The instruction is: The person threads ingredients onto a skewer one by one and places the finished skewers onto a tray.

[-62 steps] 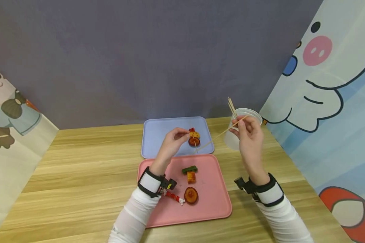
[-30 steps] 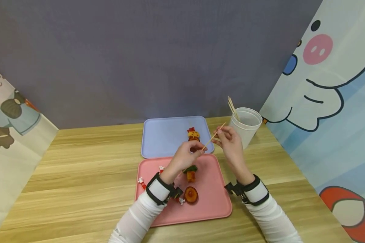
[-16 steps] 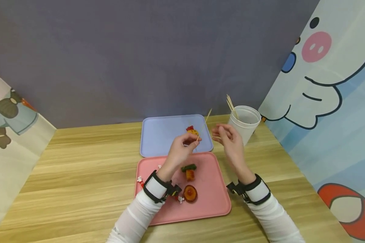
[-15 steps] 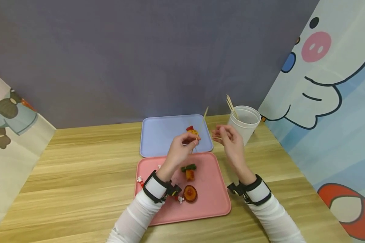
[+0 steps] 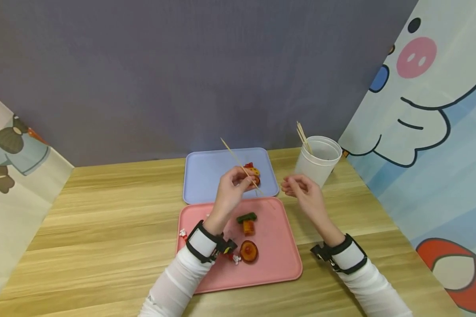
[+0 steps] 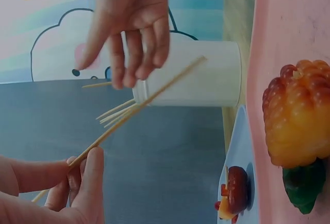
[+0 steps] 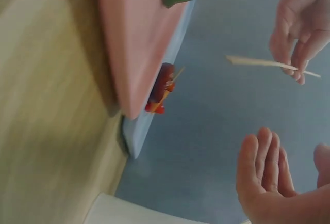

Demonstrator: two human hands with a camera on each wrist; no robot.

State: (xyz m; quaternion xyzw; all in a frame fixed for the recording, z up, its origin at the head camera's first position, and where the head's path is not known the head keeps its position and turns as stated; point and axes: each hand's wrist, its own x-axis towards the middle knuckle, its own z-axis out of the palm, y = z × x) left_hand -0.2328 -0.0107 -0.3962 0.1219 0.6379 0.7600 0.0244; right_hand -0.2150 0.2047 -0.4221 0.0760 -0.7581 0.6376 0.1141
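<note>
My left hand (image 5: 231,190) pinches a thin wooden skewer (image 5: 234,155) between thumb and fingers, above the border of the two trays. In the left wrist view the skewer slants up toward the white cup. My right hand (image 5: 306,193) holds nothing; its fingers are loosely bent and it hovers right of the trays, apart from the skewer. Behind the left hand, a loaded skewer with red, yellow and brown toy pieces (image 5: 254,171) lies on the blue tray (image 5: 202,176). On the pink tray (image 5: 275,255) are a corn piece (image 5: 248,227), a green piece (image 5: 247,217) and a round brown piece (image 5: 248,251).
A white cup (image 5: 317,165) with several skewers (image 5: 303,137) leaning in it stands at the back right. Red and white pieces (image 5: 183,234) on the pink tray are partly hidden by my left arm. A grey wall (image 5: 150,88) rises behind the wooden table (image 5: 115,229).
The skewer passed from my right hand to my left, which turned it so its upper end swung leftward. My right hand let go and moved slightly right.
</note>
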